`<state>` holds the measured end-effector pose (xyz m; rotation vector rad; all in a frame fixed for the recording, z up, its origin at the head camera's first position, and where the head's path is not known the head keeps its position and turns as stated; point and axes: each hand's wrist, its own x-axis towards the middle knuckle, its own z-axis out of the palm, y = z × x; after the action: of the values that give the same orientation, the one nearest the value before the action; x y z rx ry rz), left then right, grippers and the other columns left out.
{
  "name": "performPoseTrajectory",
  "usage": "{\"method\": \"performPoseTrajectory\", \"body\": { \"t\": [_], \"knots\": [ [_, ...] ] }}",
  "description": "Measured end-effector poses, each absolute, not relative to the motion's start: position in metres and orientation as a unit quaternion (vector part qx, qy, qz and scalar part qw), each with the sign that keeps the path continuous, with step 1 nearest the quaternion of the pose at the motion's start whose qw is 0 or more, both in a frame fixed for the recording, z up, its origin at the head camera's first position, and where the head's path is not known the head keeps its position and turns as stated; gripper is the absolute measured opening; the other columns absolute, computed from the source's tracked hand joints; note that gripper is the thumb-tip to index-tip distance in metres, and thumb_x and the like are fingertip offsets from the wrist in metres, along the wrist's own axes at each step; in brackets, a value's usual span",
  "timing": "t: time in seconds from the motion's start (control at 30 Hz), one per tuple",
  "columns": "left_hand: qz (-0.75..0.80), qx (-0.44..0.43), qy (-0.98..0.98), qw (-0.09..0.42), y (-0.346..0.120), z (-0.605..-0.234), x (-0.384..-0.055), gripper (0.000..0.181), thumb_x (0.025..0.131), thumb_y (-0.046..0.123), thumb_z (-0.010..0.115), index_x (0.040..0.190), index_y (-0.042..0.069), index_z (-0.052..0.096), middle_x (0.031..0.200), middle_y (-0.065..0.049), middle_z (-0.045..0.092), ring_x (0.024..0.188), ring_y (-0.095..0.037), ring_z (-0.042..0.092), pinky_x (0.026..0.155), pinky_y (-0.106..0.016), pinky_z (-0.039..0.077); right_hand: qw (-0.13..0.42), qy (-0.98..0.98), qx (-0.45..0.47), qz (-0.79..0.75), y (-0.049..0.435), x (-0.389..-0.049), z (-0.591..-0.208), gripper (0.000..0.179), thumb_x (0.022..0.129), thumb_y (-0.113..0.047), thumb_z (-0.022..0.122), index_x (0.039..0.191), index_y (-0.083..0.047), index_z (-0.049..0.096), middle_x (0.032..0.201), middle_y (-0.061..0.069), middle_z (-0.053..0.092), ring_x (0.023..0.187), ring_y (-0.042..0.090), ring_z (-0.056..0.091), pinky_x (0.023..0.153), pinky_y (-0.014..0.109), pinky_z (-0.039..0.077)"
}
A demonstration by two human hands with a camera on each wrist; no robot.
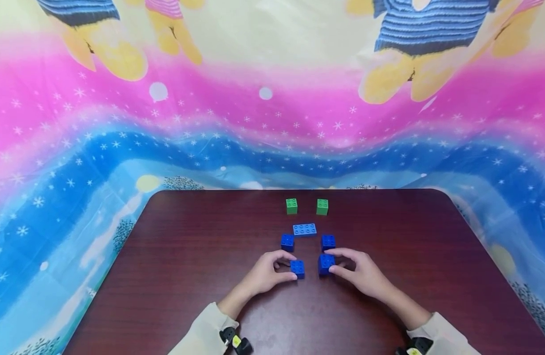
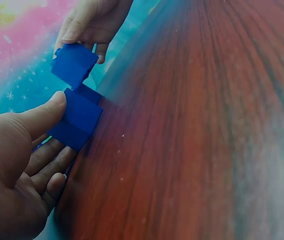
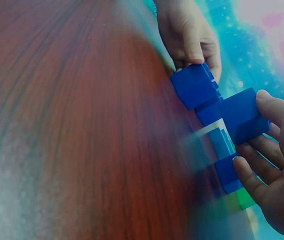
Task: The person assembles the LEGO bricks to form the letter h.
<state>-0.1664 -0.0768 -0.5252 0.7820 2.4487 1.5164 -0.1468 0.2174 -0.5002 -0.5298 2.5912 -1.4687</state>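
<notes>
My left hand (image 1: pixel 267 272) pinches a dark blue toy building brick (image 1: pixel 297 269) between thumb and fingers, studs facing up. Opposite it, my right hand (image 1: pixel 360 272) pinches a second dark blue brick (image 1: pixel 326 265), thumb on the near side and a finger on the far side. A small gap separates the two held bricks in the head view. From the left wrist, the left hand's brick (image 2: pixel 78 119) shows close, with the right hand's brick (image 2: pixel 74 66) beyond it. In the right wrist view, the right hand's brick (image 3: pixel 243 116) partly overlaps another blue brick behind.
Just beyond the hands stand two more dark blue bricks, one on the left (image 1: pixel 287 242) and one on the right (image 1: pixel 328 242). A longer light blue brick (image 1: pixel 305 230) lies behind them. Two green bricks, left (image 1: pixel 291 206) and right (image 1: pixel 322 207), stand near the far edge of the brown table (image 1: pixel 201 222).
</notes>
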Motion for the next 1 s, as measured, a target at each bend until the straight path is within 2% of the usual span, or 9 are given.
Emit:
{"method": "performPoseTrajectory", "body": {
  "t": [0.47, 0.73, 1.0],
  "knots": [
    [0.502, 0.265, 0.818, 0.090, -0.063, -0.526, -0.165, 0.036, 0.085, 0.017, 0.085, 0.118, 0.010, 0.072, 0.109, -0.001, 0.073, 0.103, -0.017, 0.067, 0.083, -0.028, 0.050, 0.043, 0.841, -0.196, -0.502, 0.208, -0.145, -0.489, 0.036, 0.095, -0.021, 0.074, 0.131, -0.015, 0.068, 0.126, 0.010, 0.068, 0.093, 0.017, 0.069, 0.080, 0.028, 0.059],
    [0.503, 0.268, 0.816, 0.092, -0.058, -0.530, -0.166, 0.036, 0.084, 0.017, 0.086, 0.117, 0.011, 0.072, 0.107, 0.001, 0.074, 0.101, -0.011, 0.068, 0.084, -0.025, 0.052, 0.053, 0.826, -0.222, -0.515, 0.199, -0.144, -0.484, 0.039, 0.096, -0.019, 0.072, 0.132, -0.006, 0.066, 0.123, 0.012, 0.069, 0.091, 0.018, 0.070, 0.078, 0.029, 0.060],
    [0.504, 0.262, 0.818, 0.087, -0.053, -0.527, -0.163, 0.035, 0.082, 0.015, 0.087, 0.113, 0.009, 0.073, 0.107, -0.002, 0.074, 0.099, -0.014, 0.069, 0.082, -0.026, 0.052, 0.060, 0.834, -0.227, -0.500, 0.193, -0.143, -0.483, 0.037, 0.097, -0.021, 0.072, 0.132, -0.012, 0.067, 0.122, 0.006, 0.070, 0.092, 0.017, 0.067, 0.079, 0.031, 0.059]
  ]
}}
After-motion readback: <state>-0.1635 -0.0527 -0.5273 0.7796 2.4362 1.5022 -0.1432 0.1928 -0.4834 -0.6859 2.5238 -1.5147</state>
